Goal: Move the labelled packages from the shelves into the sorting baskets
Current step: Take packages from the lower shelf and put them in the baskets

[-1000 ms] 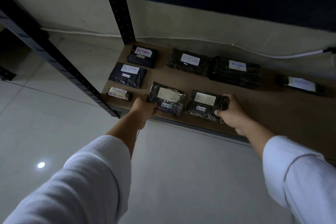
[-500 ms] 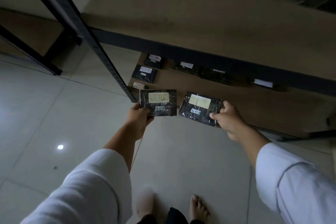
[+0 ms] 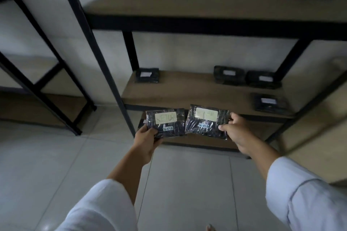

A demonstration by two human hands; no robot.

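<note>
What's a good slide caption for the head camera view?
Left hand and right hand each hold a labelled package before the shelves.

The 2 held packs, the left pack (image 3: 166,124) and the right pack (image 3: 206,121), are black and glossy, with faint ridged stripes under the wrap. Each bears a pale cream label and a smaller light-blue tag with dark writing. The shelf packs (image 3: 229,75) are black too, each with a white label. The shelf boards (image 3: 178,90) are tan brown; the frame (image 3: 93,43) is black. The wall (image 3: 187,50) is off-white. The floor (image 3: 56,165) is pale grey tile with thin darker seams. Both sleeves (image 3: 304,199) are plain white.
</note>
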